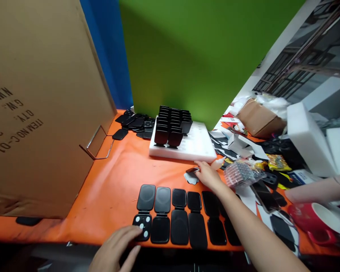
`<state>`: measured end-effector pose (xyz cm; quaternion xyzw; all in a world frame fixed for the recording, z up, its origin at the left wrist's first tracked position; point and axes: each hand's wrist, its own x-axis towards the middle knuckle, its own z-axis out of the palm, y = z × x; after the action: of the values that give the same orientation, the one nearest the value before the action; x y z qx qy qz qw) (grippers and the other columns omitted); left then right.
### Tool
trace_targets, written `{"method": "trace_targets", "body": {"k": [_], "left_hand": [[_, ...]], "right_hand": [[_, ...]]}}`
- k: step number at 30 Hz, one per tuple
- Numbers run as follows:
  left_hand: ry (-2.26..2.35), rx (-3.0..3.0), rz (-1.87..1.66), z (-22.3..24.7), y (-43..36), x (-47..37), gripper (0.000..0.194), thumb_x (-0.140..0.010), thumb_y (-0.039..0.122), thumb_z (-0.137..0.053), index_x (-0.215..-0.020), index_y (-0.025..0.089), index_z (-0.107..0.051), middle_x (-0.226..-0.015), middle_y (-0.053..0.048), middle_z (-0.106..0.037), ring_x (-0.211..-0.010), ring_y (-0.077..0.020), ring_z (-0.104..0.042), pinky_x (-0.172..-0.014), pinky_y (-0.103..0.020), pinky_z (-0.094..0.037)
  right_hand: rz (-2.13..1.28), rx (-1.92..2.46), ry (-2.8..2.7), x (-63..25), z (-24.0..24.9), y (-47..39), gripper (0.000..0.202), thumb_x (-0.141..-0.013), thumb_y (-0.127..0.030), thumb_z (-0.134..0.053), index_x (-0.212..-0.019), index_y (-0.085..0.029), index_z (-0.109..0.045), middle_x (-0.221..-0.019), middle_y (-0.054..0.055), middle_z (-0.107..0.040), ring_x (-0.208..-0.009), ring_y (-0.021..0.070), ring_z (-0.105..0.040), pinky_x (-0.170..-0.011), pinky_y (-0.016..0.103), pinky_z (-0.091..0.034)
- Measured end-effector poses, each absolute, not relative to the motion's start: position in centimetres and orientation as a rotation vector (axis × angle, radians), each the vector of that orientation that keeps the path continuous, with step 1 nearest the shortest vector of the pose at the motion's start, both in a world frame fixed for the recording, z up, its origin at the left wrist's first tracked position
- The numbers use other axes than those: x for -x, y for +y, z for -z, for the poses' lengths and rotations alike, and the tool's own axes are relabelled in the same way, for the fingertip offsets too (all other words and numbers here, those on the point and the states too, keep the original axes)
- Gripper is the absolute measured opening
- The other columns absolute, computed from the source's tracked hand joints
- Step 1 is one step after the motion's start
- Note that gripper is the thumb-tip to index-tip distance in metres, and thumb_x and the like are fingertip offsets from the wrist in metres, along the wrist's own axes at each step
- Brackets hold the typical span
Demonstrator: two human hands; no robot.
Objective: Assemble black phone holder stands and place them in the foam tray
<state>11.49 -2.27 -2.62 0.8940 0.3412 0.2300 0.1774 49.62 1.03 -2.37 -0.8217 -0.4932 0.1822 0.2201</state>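
Along the near edge of the orange tabletop lies a row of hinged black two-panel pieces (179, 226), unfolded flat. My left hand (116, 245) reaches in at the front left, thumb apart from the outstretched fingers. Its fingertips touch the lower panel with white round dots (142, 227) on the leftmost piece. Farther out, my right hand (208, 174) has its fingers closed on a small dark flat piece (192, 170), just over some pale grey pads (191, 178). The right forearm hides part of the row's right end.
A white foam block (184, 152) holds upright black folded pieces (168, 134). More flat black parts (137, 124) lie behind on the left. A large cardboard box (45, 113) stands at left, a green panel (201, 56) behind. Packaging and a red mug (308, 223) crowd the right.
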Motion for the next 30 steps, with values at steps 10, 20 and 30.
{"method": "trace_targets", "body": {"k": [10, 20, 30], "left_hand": [[1.103, -2.429, -0.572, 3.9, 0.5, -10.8, 0.029, -0.081, 0.033, -0.051, -0.109, 0.023, -0.051, -0.107, -0.004, -0.061, -0.098, -0.0172, -0.059, -0.083, -0.026, -0.050], [1.148, -2.355, -0.636, 4.9, 1.6, -10.2, 0.033, -0.082, 0.035, -0.049, -0.114, 0.026, -0.045, -0.112, -0.005, -0.057, -0.104, -0.0214, -0.055, -0.086, -0.037, -0.049], [1.012, -2.388, -0.361, 3.2, 0.3, -10.8, 0.054, -0.075, 0.031, -0.056, -0.125, 0.027, -0.038, -0.118, -0.004, -0.054, -0.109, -0.0235, -0.048, -0.100, -0.047, -0.032]], "right_hand": [[-0.742, 2.201, -1.289, -50.9, 2.1, 1.9, 0.030, -0.079, -0.039, -0.043, -0.074, -0.016, -0.061, -0.072, 0.006, -0.065, -0.068, 0.0190, -0.058, -0.061, 0.028, -0.041], [-0.962, 2.062, -1.052, -52.8, 3.6, -0.6, 0.039, -0.067, -0.029, -0.060, -0.103, -0.016, -0.057, -0.063, -0.001, -0.059, -0.063, 0.0153, -0.058, -0.064, 0.028, -0.045], [-1.253, 1.813, -0.847, -46.7, 0.6, -4.8, 0.022, -0.068, -0.036, -0.064, -0.070, -0.019, -0.049, -0.070, -0.001, -0.055, -0.068, 0.0137, -0.056, -0.064, 0.025, -0.045]]}}
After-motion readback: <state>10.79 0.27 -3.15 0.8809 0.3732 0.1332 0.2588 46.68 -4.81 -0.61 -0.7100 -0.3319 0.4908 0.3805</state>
